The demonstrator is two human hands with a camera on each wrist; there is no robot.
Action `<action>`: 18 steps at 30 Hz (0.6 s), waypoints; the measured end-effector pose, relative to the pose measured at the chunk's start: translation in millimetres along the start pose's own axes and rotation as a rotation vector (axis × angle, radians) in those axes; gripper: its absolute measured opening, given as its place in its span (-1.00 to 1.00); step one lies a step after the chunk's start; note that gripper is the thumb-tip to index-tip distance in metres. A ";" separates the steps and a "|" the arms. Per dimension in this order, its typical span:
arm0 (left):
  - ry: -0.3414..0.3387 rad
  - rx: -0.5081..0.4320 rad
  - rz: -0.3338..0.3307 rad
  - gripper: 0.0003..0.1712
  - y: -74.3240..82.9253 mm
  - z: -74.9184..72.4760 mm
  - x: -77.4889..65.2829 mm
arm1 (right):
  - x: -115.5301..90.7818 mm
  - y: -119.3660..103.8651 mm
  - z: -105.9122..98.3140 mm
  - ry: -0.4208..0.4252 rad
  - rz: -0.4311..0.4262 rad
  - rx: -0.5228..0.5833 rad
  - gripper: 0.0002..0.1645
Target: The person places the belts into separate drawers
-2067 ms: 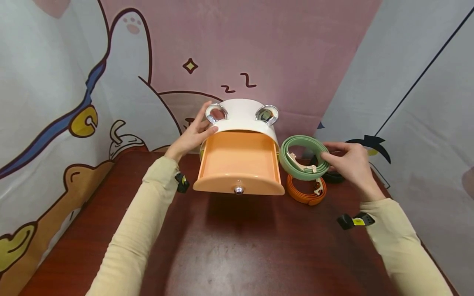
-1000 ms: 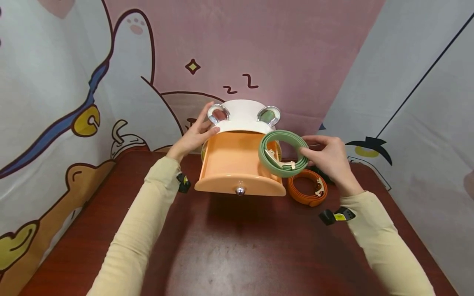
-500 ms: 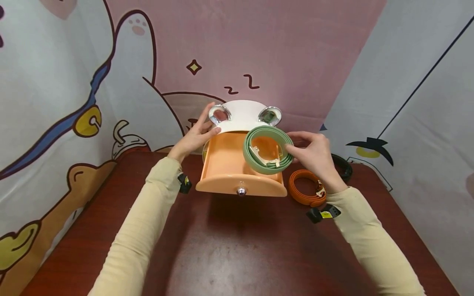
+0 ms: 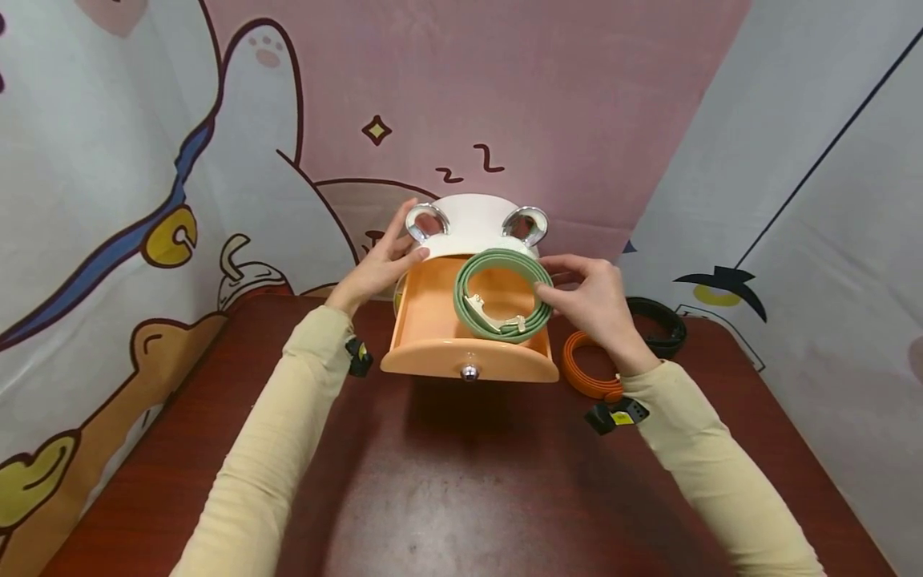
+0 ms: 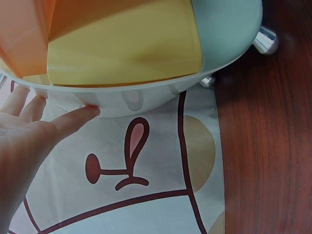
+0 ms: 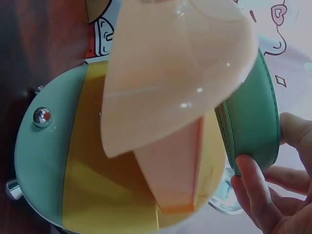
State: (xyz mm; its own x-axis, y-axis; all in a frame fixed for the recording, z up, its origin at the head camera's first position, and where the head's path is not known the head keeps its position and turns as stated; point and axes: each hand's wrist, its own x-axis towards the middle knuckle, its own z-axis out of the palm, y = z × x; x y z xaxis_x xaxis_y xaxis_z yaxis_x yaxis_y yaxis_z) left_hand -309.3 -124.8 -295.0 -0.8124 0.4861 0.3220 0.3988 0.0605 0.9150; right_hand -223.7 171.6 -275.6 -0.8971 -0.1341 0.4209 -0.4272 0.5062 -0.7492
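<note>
A rolled green belt [image 4: 463, 298] with a gold buckle hangs over the pulled-out orange drawer [image 4: 425, 359], tilted in the head view. My right hand [image 4: 587, 300] pinches its right side between thumb and fingers; the right wrist view shows the belt's stitched green band [image 6: 254, 117] beside the drawer front. The drawer belongs to a small cabinet with a white rounded shell [image 4: 472, 220] and two shiny ear-like rings on top. My left hand [image 4: 375, 272] rests against the shell's left side, fingers fairly straight; in the left wrist view its fingertips touch the white wall [image 5: 117, 101].
A rolled orange belt [image 4: 573, 375] lies on the dark red table [image 4: 461, 489] right of the cabinet, partly behind my right wrist. Behind it lies a black belt roll [image 4: 675, 328]. A cartoon-printed cloth [image 4: 577, 96] stands close behind the cabinet.
My right hand has carried the green belt leftward, from beside the cabinet to above the drawer. The black belt now shows more fully. My left hand has kept its place.
</note>
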 end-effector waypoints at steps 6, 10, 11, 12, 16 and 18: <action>0.003 0.026 -0.009 -0.12 -0.3 0.1 0.4 | 0.9 -3.0 8.6 -0.016 -0.028 -0.038 -0.65; 0.006 0.022 0.001 -0.13 -0.9 0.4 1.0 | 2.2 -4.8 15.7 -0.030 -0.052 -0.051 -0.67; 0.007 0.021 0.006 -0.13 -1.1 0.5 1.2 | 2.8 -5.0 17.5 -0.031 -0.061 -0.061 -0.68; 0.006 0.014 0.010 -0.13 -1.3 0.6 1.3 | 3.4 -4.9 19.2 -0.035 -0.068 -0.064 -0.68; 0.001 0.005 0.018 -0.14 -2.0 0.6 1.7 | 6.8 -3.0 26.0 -0.047 -0.071 -0.097 -0.70; 0.002 0.010 0.018 -0.14 -1.9 0.5 1.8 | 8.8 -1.8 29.4 -0.059 -0.063 -0.094 -0.71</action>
State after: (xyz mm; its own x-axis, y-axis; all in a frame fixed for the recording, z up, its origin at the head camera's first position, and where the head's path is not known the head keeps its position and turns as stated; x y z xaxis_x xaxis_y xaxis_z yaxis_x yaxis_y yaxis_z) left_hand -311.3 -123.6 -296.2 -0.8056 0.4858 0.3391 0.4178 0.0601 0.9065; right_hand -234.2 144.4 -285.6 -0.8750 -0.2172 0.4327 -0.4732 0.5723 -0.6697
